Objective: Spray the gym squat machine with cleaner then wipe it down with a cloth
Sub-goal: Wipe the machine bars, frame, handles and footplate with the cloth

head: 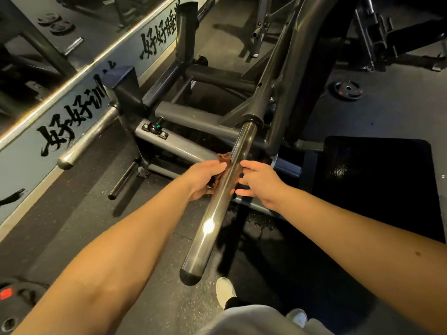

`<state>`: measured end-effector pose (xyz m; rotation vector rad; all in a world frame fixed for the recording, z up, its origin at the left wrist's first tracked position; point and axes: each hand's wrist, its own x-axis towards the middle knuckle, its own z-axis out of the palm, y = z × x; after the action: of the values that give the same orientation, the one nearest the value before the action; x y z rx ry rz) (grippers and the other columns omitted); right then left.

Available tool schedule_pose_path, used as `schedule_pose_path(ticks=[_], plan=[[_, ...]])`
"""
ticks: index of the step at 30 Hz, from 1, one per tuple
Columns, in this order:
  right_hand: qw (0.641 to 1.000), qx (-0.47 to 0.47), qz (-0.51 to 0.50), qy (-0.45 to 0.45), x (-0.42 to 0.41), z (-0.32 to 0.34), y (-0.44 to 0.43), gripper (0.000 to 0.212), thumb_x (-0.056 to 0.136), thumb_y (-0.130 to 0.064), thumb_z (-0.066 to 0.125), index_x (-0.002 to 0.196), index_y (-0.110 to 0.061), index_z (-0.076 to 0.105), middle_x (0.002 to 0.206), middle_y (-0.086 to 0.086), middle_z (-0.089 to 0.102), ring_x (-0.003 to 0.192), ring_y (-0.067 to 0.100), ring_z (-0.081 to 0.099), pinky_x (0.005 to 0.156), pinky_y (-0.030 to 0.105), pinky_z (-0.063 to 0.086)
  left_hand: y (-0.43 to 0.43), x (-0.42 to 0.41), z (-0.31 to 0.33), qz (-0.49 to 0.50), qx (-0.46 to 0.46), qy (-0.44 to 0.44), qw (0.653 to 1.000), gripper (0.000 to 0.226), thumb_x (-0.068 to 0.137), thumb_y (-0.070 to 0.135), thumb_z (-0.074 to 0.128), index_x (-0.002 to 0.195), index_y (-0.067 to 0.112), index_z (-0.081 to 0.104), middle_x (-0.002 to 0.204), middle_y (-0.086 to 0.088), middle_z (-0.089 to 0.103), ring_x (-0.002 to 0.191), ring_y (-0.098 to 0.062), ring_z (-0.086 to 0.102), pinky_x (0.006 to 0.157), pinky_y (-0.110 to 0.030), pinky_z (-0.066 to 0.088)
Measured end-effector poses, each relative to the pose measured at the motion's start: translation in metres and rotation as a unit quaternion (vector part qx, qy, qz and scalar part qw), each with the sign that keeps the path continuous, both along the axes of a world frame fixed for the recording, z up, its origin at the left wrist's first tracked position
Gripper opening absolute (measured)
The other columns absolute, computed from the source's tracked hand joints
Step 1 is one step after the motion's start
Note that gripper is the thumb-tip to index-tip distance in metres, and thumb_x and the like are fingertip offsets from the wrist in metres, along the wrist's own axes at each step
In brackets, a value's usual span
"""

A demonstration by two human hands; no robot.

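Bar: chrome bar [217, 213] of the machine [278, 81], slanting from the frame toward the camera.
Cloth: brown cloth [223, 157], bunched against the bar's left side about midway along it, with a corner showing above the fingers.
Left hand: left hand [205, 180] curled round the cloth, pressing it to the bar.
Right hand: right hand [261, 182] with fingers loose and nearly straight, tips touching the bar's right side.
Floor: dark rubber floor [84, 226]; a plate [348, 90] lies well right of the frame; a white shoe [225, 291] is under the bar's end.
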<state>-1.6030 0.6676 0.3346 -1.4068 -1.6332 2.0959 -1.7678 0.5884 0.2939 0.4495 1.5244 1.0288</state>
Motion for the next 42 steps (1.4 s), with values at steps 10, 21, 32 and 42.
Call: schedule_pose_path(ticks=[10,21,32,42], plan=[[1.000,-0.013,0.001,0.003,0.004,-0.001,-0.016,0.057,0.099,0.016,0.048,0.146,-0.015,0.049,0.110,0.002,0.066,0.084,0.011,0.065,0.068,0.027,0.058,-0.148,0.035,0.004,0.041,-0.067,-0.042,0.996,0.027,0.097,0.018,0.068,0.121,0.005,0.068,0.092,-0.002,0.077,0.081,-0.014,0.074,0.072,-0.031,0.061],[0.998,-0.034,0.059,0.011,0.026,0.010,-0.031,0.040,0.098,0.016,0.048,0.113,-0.016,0.068,0.131,0.023,0.063,0.123,0.034,0.064,0.094,0.041,0.057,-0.126,0.052,0.032,0.001,-0.055,0.221,0.974,0.025,0.084,0.024,0.084,0.105,0.020,0.070,0.093,0.009,0.068,0.086,-0.006,0.063,0.075,-0.017,0.046],[0.998,-0.044,0.049,0.026,0.031,0.000,-0.034,0.052,0.097,0.013,0.053,0.144,-0.008,0.053,0.096,-0.003,0.061,0.109,0.021,0.067,0.088,0.036,0.060,-0.159,0.081,0.038,0.026,-0.093,0.227,0.969,0.032,0.083,0.019,0.085,0.107,0.019,0.064,0.093,0.001,0.070,0.077,-0.004,0.065,0.079,-0.027,0.049],[0.972,-0.187,0.142,0.019,0.051,0.007,-0.052,0.028,0.104,-0.038,0.059,0.127,-0.022,0.064,0.139,0.017,0.058,0.130,0.034,0.055,0.096,0.052,0.057,-0.128,0.112,0.069,0.066,-0.030,0.451,0.889,0.033,0.083,0.030,0.082,0.109,0.040,0.064,0.107,0.018,0.066,0.100,-0.003,0.062,0.091,-0.027,0.051]])
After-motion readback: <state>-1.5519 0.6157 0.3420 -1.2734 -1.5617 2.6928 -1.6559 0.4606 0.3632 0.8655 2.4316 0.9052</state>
